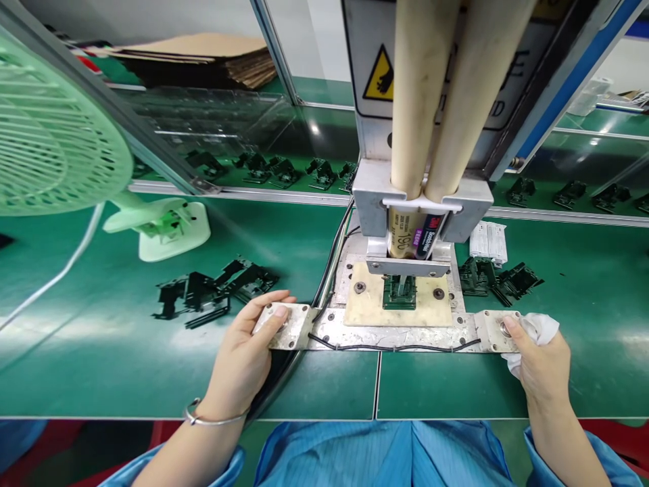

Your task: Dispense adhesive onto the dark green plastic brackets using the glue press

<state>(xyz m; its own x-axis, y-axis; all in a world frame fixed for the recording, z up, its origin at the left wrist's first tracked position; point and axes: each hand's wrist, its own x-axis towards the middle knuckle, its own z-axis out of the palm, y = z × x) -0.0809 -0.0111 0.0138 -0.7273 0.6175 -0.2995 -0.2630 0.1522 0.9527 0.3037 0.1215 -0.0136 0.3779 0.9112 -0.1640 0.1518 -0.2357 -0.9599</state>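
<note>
My left hand (246, 348) grips the left push-button box (300, 326) of a bench machine, thumb across its top. On the opposite side, my right hand (547, 365) has its thumb on the button of the right push-button box (487, 328). A crumpled white tissue (546, 329) is clasped in that same hand. Between the hands, a dark plastic part (393, 297) sits in the cream fixture plate (365, 312). Directly above it is a glue cartridge pair (408, 233) in a metal holder (372, 199). The nozzle tip is partly hidden.
Black plastic parts (197, 297) lie left of the machine, others (517, 281) right, near white blocks (489, 242). A green fan (55, 128) stands at left. Cables (332, 260) run beside the fixture. Behind the rail, several parts (281, 172) line a green surface; stacked cardboard (197, 51) lies beyond.
</note>
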